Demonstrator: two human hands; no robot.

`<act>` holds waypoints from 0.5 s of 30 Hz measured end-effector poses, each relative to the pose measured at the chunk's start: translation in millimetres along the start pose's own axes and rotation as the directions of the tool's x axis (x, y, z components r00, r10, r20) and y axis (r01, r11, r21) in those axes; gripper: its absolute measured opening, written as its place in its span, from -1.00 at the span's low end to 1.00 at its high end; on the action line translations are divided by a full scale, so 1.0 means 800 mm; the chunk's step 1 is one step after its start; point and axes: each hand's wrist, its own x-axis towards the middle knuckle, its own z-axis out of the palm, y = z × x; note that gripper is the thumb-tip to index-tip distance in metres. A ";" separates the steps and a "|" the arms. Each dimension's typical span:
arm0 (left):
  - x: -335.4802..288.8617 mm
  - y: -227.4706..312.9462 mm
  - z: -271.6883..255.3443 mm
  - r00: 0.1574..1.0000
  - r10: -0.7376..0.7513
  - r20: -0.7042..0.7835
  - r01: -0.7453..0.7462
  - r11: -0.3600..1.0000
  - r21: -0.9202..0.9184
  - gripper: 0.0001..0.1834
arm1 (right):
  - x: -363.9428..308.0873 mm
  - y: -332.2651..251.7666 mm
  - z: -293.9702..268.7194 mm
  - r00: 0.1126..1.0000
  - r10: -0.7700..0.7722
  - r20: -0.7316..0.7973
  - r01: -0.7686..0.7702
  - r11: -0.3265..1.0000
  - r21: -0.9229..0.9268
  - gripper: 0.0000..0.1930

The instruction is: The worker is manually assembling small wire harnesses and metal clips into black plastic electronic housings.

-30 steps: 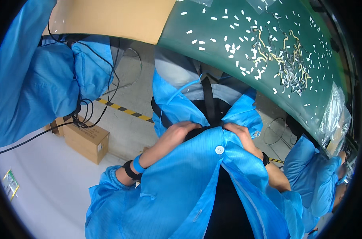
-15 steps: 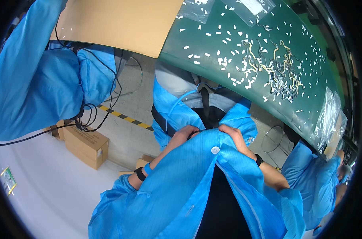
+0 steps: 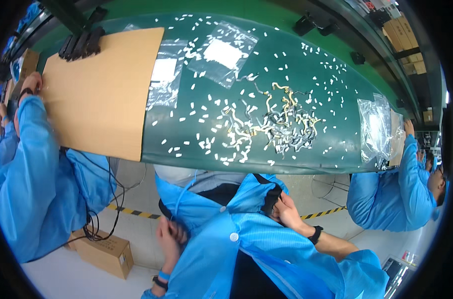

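Note:
I wear a blue work coat (image 3: 235,219) with a white button, open lower down over black clothing. My right hand (image 3: 287,212) is closed at the coat's right edge, where the fabric is pulled aside and something black shows beside the fingers. My left hand (image 3: 170,235) hangs apart from the coat on its left side. Its fingers look bent but are smeared by motion. A blue band and a black band circle the left wrist; a black watch (image 3: 316,234) is on the right one. A blue cord (image 3: 185,187) lies across my lap.
Ahead, a green-topped table (image 3: 184,119) carries scattered small white pieces, a heap of short wires (image 3: 291,127) and clear plastic bags (image 3: 221,55). A cardboard sheet (image 3: 101,99) covers its left part. Blue-clad people sit on both sides. Black cables and a carton (image 3: 105,254) are at lower left.
My hands, together at the coat's front before, have parted: the left has come off the coat, the right has stayed on its edge. The view has tilted up, showing more of the table.

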 end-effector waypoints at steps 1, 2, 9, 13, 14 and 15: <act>-0.011 0.005 -0.018 0.997 0.007 0.072 -0.015 0.994 0.113 -0.48 | -0.011 -0.009 -0.011 0.995 0.103 -0.010 -0.103 0.986 -0.130 -0.87; -0.017 0.006 -0.037 0.997 0.016 0.073 -0.025 0.993 0.116 -0.48 | -0.019 -0.018 -0.022 0.978 0.208 -0.025 -0.207 0.944 -0.257 -0.85; -0.021 0.021 -0.094 0.938 -0.332 0.101 0.105 0.548 0.830 -0.61 | -0.037 0.017 -0.143 0.629 0.777 -0.021 -0.766 0.615 -0.188 -0.71; 0.144 0.231 -0.098 0.932 -0.026 0.361 -0.348 0.203 0.915 -0.70 | -0.080 0.124 -0.217 0.545 0.838 0.024 -0.828 0.543 -0.136 -0.70; 0.242 0.335 -0.141 0.901 0.039 0.431 -0.433 0.111 0.895 -0.72 | -0.090 0.154 -0.240 0.487 0.843 0.230 -0.833 0.527 -0.169 -0.70; 0.349 0.444 -0.191 0.868 0.105 0.485 -0.489 0.010 0.872 -0.74 | -0.094 0.152 -0.238 0.482 0.849 0.217 -0.841 0.518 -0.158 -0.70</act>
